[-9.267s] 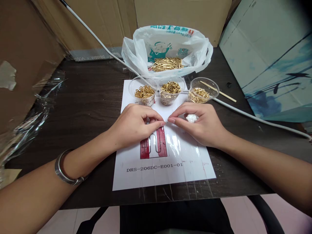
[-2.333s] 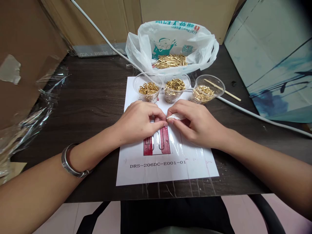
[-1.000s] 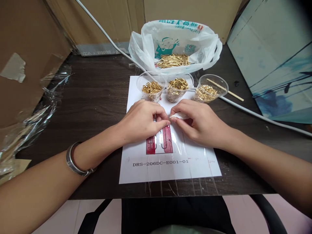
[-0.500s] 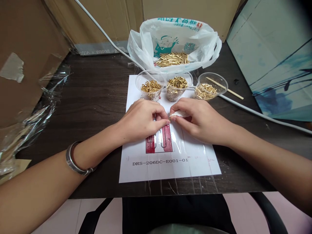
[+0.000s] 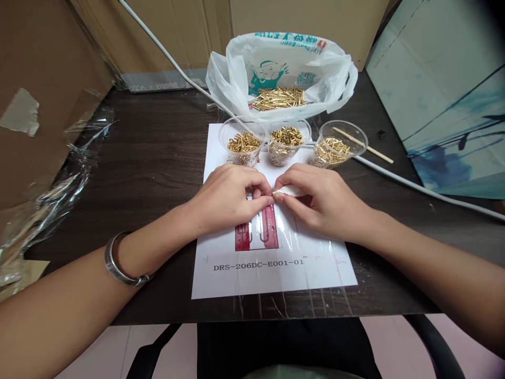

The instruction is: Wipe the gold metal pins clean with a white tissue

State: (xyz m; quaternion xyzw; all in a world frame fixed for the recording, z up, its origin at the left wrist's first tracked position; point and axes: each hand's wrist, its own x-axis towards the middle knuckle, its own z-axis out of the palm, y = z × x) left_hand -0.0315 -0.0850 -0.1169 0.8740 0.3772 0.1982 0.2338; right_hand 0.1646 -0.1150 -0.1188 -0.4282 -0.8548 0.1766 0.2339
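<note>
My left hand [image 5: 232, 199] is closed, its thumb and forefinger pinched over the top of a red-and-white printed picture. Whatever sits between those fingertips is too small to make out. Close on the right, my right hand [image 5: 327, 202] grips a small white tapered piece [image 5: 292, 190] that looks like crumpled tissue. Its tip points at the left fingertips. Under both hands lies a white printed sheet [image 5: 236, 281] covered by clear film. Just beyond them stand three clear plastic cups of small brass-coloured metal parts: a left cup [image 5: 244, 145], a middle cup [image 5: 287, 142] and a tilted right cup [image 5: 333, 150].
Behind the cups, a white plastic bag [image 5: 221, 79] gapes with a heap of brass-coloured pins [image 5: 280, 98] inside. A thin wooden stick [image 5: 379, 153] lies by the right cup. One white cable [image 5: 418, 184] crosses the dark table [image 5: 150, 137]. Cardboard [image 5: 165, 37] stands behind.
Both hands keep nearly the same pinched pose close together. The whole view has shifted by a few pixels; the cups and bag stay in place.
</note>
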